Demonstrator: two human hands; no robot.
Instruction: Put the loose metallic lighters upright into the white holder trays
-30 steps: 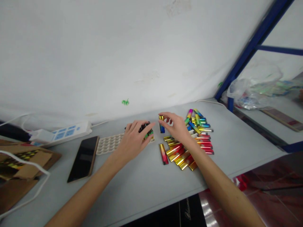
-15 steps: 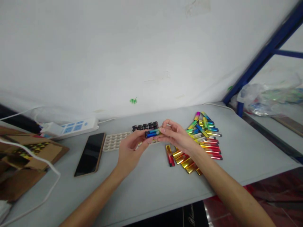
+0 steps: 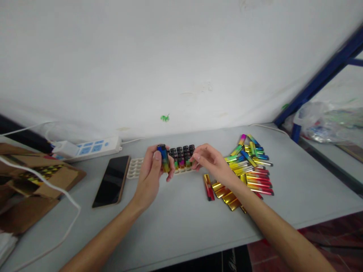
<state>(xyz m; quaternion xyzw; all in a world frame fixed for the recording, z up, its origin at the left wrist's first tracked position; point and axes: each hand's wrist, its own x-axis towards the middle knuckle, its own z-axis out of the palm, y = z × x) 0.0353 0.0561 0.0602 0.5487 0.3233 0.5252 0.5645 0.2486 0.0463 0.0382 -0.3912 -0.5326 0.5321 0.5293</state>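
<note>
My left hand (image 3: pixel 150 175) is wrapped round a shiny lighter (image 3: pixel 163 158), blue at its black-capped top and yellow lower down, held nearly upright above the tray. My right hand (image 3: pixel 211 162) is beside the standing lighters, with thumb and fingers drawn together; whatever is between them, if anything, is hidden. Several black-topped lighters (image 3: pixel 181 153) stand in rows in a pale tray (image 3: pixel 135 168) with round pockets, partly behind my left hand. To the right, a pile of loose metallic lighters (image 3: pixel 256 179) in red, gold, green and blue lies on the table, partly covered by my right forearm.
A dark phone (image 3: pixel 111 181) lies left of the tray. Behind it is a white power strip (image 3: pixel 98 148). An open cardboard box (image 3: pixel 65 181) and a white cable (image 3: pixel 72 219) are at the far left. Plastic bags (image 3: pixel 326 121) lie beyond the blue frame (image 3: pixel 320 79) at right.
My hands have parted. The lighter in my left hand has turned from lying sideways to nearly upright and moved left. My right hand has let go of its end; more standing lighters show.
</note>
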